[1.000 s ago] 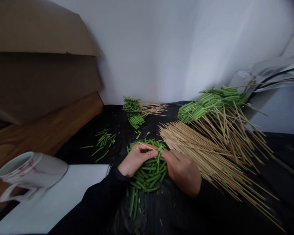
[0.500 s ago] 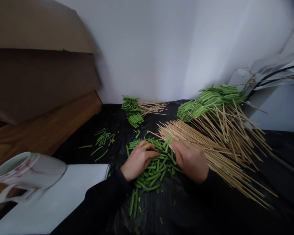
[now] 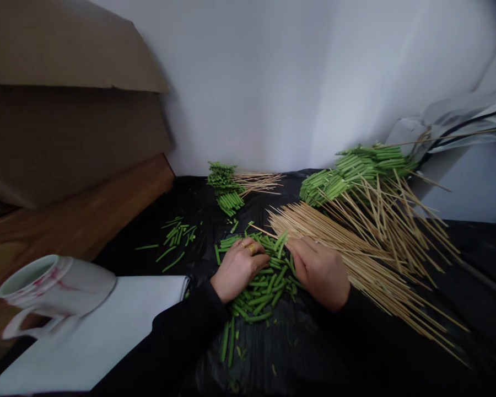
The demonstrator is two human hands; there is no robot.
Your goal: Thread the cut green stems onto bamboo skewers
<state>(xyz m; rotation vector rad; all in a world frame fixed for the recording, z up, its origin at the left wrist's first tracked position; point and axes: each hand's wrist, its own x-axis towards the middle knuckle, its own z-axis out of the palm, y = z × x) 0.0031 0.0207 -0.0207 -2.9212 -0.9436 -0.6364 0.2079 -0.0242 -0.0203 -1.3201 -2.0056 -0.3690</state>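
Beneath the curled left hand [image 3: 242, 268], its grip impossible to tell, lie beans [image 3: 258, 301], likely light and crisp, best pinched mid-length. The right hand [image 3: 320, 270] pinches a skewer [image 3: 263, 230] jutting to its left, probably stiff.

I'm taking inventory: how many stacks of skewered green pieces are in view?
2: the smaller stack by the wall, near the view's middle, and the larger stack at right, beyond the bare skewers. Others may be hidden.
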